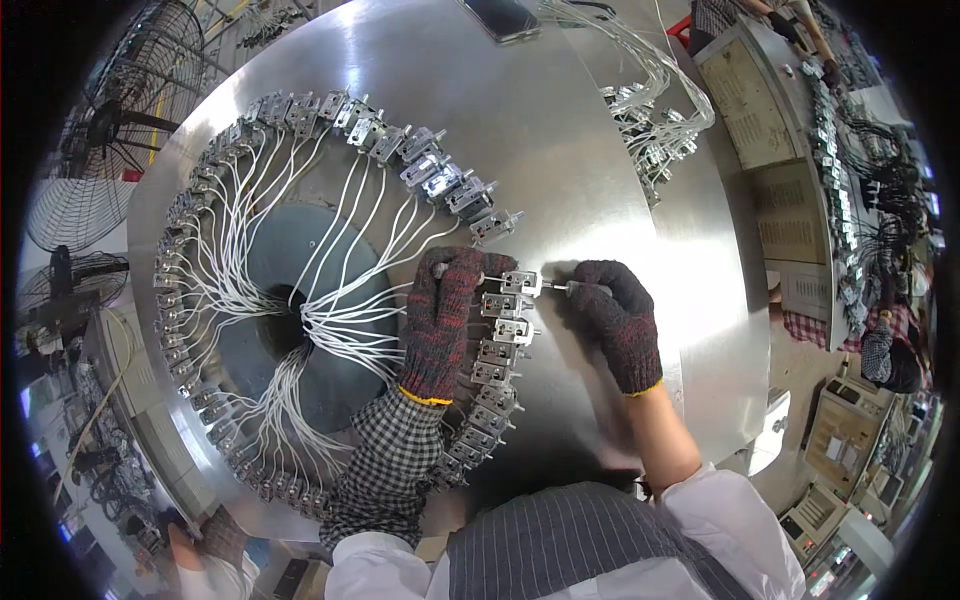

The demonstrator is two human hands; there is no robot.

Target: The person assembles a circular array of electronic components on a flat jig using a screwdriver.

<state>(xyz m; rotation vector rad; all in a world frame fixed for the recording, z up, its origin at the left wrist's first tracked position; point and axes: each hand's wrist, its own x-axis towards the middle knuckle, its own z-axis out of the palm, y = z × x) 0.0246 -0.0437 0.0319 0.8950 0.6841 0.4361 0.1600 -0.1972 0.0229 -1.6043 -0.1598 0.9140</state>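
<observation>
Holding metal bracket [519, 283], left hand [445, 315], right hand [620, 315] with tool [572, 287]

Dark red-flecked gloves [450, 320], white wires [340, 320], silver round table [560, 150], checked sleeve [390, 460]

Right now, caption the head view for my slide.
Gloved left hand steadies a bracket while right hand applies a tool.

Floor fans [100, 130], phone [502, 17], spare wiring [655, 110]
</observation>
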